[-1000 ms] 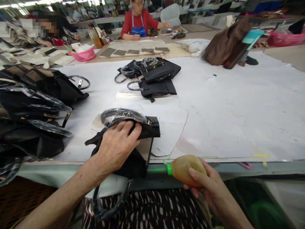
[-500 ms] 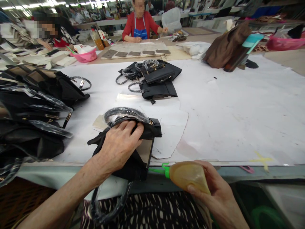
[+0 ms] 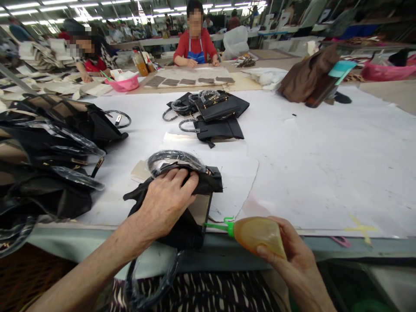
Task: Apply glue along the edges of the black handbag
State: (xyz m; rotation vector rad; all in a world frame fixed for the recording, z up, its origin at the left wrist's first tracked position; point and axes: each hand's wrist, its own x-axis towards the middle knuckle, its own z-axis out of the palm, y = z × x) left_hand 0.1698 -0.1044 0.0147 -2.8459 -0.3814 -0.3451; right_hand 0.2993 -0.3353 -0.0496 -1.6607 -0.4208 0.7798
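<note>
A black handbag (image 3: 182, 227) lies at the table's front edge, its tan inner panel showing. One plastic-wrapped handle (image 3: 175, 157) rests on the table behind it; another hangs over the edge toward my lap. My left hand (image 3: 170, 197) presses on the bag with fingers curled over its black fabric, the fingertips partly hidden. In my right hand (image 3: 289, 251) is a squeeze bottle (image 3: 258, 234) of amber liquid, lying on its side. Its thin green nozzle (image 3: 217, 226) points left, and the tip reaches the bag's right edge; whether it touches, I cannot tell.
Several black handbags (image 3: 221, 108) lie farther back, and a larger heap of bags (image 3: 52, 151) fills the left side. Back right stand a brown bag (image 3: 308, 73) and a teal-lidded bottle (image 3: 328, 84). A pink basin (image 3: 125, 83) sits across the table near two co-workers.
The view has tilted up slightly. The bottle's nozzle has swung up a little against the bag's right edge. My left hand keeps its place on the bag.
</note>
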